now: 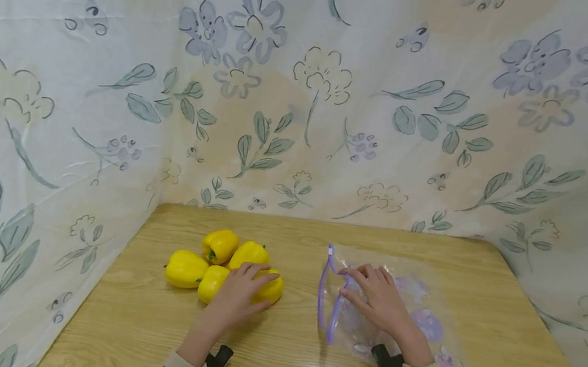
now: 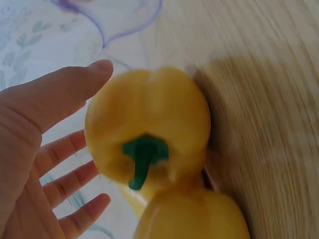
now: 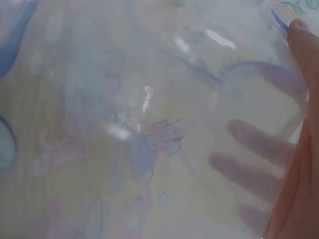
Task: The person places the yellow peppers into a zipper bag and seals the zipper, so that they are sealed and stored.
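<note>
Five yellow bell peppers, one of them a bell pepper (image 1: 185,269) at the left, sit clustered on the table. My left hand (image 1: 241,291) reaches over the rightmost bell pepper (image 2: 149,107), its fingers spread along one side and the thumb near its top. That pepper has a green stem. On the right lies a clear zip bag (image 1: 408,321) with purple edging and printed pictures, its mouth gaping toward the peppers. My right hand (image 1: 381,297) holds the mouth's edge between thumb and fingers. Through the plastic, the fingers (image 3: 254,174) look blurred.
The wooden table (image 1: 123,321) carries the peppers on the left and the bag on the right. A floral cloth (image 1: 302,101) hangs behind it and along both sides. Light glares off the table's near part.
</note>
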